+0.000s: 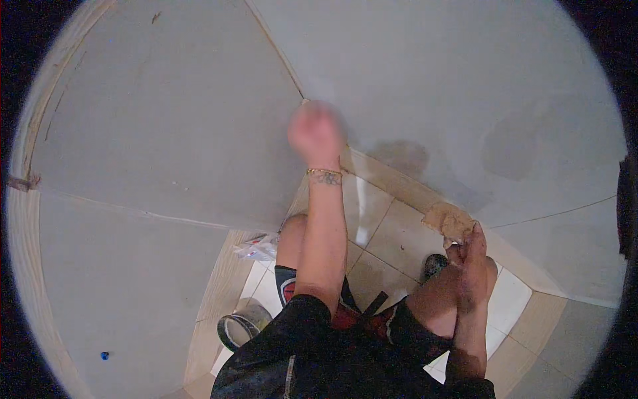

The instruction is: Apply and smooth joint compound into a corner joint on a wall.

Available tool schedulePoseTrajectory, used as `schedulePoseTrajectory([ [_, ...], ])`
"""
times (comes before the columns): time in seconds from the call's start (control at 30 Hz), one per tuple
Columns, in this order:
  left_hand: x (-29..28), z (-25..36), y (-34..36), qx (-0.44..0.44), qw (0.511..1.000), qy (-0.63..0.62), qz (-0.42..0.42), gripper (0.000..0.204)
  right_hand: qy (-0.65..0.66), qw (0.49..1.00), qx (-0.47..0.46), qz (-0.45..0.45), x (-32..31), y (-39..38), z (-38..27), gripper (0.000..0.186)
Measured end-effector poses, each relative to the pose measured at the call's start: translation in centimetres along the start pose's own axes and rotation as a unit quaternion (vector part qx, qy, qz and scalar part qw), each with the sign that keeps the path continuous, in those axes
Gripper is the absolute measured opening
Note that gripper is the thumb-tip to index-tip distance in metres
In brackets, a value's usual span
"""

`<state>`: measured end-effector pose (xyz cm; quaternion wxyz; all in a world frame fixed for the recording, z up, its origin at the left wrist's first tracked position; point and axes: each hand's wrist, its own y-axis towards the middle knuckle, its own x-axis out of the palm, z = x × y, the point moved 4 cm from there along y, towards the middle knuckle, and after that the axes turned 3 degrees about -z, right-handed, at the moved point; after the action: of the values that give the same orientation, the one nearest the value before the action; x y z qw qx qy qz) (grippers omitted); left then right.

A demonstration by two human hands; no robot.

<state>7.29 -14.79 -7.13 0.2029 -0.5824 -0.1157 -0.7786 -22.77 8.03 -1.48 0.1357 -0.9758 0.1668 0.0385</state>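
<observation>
My left hand (pixel 316 133), blurred, is raised against the corner where two grey wall panels meet. Its shape is rounded and closed, and what its fingers hold cannot be made out. A tan seam (pixel 276 50) runs up the corner above it. Low on the right, my right hand (pixel 470 256) grips a flat piece heaped with tan putty (pixel 450 222), the thumb lying along its near edge. The putty hides most of that piece. The hand is close to my right knee, in front of the tan band at the wall's foot.
A round bucket (pixel 242 329) stands on the floor to my left, with a crumpled clear plastic bag (pixel 256 248) beyond it. Tan bands (pixel 385 174) line the foot of the walls above the tiled floor (pixel 379 266). A damp-looking dark patch (pixel 402 156) marks the right wall. A small blue object (pixel 105 356) shows at lower left.
</observation>
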Motion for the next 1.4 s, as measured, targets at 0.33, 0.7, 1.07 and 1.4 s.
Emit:
schedulePoseTrajectory([
  [0.33,3.0,0.5,2.6,-0.040,0.995,-0.089,0.013,0.021,-0.138,0.987,-0.080,-0.013,-1.5,1.4,2.6,0.044],
  [0.7,8.1,1.8,1.7,-0.010,0.986,-0.161,-0.032,0.022,0.092,0.994,0.064,-0.006,0.3,0.6,1.0,0.047],
  [1.07,-4.9,2.0,-3.5,-0.036,0.998,0.045,-0.013,0.005,0.042,0.997,0.062,-0.027,0.8,0.3,-0.4,0.048],
  [1.4,0.7,0.5,1.5,-0.069,0.996,0.047,-0.013,0.011,0.094,0.990,0.103,-0.006,0.7,0.4,0.3,0.047],
])
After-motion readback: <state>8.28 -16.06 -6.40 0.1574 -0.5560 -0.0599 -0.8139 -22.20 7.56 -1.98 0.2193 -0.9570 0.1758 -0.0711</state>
